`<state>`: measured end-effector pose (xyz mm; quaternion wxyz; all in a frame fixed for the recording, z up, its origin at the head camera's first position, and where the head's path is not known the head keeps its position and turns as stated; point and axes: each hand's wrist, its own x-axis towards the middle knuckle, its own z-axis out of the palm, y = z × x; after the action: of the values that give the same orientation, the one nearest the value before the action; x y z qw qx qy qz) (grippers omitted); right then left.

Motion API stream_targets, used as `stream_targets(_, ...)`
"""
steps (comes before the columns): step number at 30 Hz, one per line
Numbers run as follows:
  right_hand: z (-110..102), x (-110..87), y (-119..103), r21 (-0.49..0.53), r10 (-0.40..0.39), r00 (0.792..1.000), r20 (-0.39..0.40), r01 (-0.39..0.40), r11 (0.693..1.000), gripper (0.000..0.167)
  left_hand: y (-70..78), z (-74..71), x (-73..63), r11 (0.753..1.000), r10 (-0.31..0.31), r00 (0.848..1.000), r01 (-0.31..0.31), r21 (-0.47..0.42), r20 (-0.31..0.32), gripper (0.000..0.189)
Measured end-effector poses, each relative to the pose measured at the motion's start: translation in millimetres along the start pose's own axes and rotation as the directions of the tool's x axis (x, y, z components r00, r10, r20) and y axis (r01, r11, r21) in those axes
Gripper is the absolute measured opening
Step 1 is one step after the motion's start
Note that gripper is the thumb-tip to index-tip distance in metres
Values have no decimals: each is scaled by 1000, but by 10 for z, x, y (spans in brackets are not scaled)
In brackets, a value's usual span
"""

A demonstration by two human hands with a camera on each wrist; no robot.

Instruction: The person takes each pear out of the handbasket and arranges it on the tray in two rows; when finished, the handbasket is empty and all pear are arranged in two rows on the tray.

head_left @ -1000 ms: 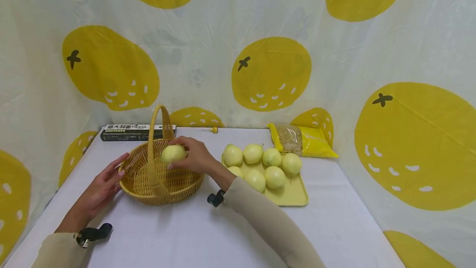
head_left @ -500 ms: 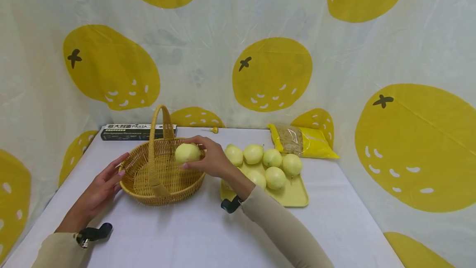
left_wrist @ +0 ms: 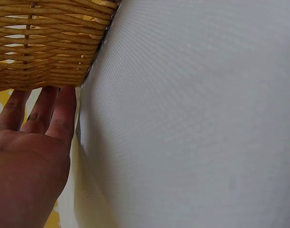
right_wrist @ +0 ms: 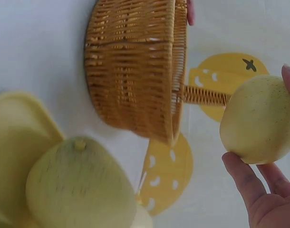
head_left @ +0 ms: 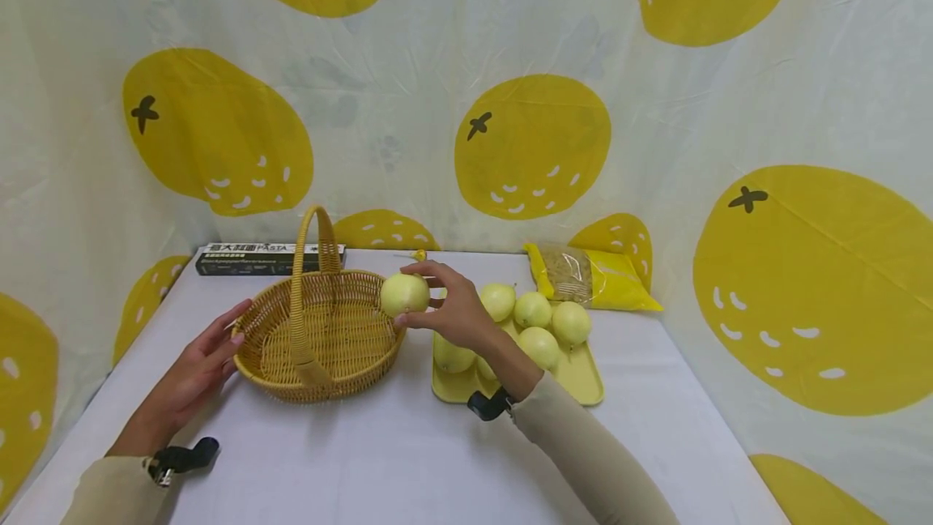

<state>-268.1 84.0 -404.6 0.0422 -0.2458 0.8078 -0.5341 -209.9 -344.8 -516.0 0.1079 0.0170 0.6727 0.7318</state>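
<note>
A pale yellow-green pear is gripped in my right hand, thumb on one side and fingertips on the other. It is held up by the right rim of an oval wicker basket with a tall handle. In the right wrist view the held pear has a smooth, speckled skin. My left hand rests against the basket's left side. The left wrist view shows its extended fingers touching the woven wall. No fruit shows inside the basket.
Several more pears sit on a yellow tray right of the basket, partly behind my right arm. At the back lie a black pasta box, a small yellow item and a yellow bag.
My right hand has carried the pear from over the basket's interior rightward to its right rim, toward the tray. My left hand and the basket have stayed in place.
</note>
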Motion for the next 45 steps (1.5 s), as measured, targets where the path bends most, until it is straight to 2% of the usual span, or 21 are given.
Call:
stream_targets(8,-237,-149,99,2,17,999,-46,-17,1000,65,-11,-13,-11,1000,13,1000,-13,-6,12,67)
stream_targets(27,-747,-592,306,31,33,989,-141,-29,999,67,-2,29,-4,1000,11,1000,-11,15,-9,68)
stream_targets(36,-998,-843,443,-12,65,976,-206,-69,998,70,-2,30,-12,1000,22,1000,-22,21,-8,67)
stream_targets(45,-1239,-1138,591,-40,139,954,-264,-154,987,70,2,26,-15,1000,24,1000,-24,15,-4,68)
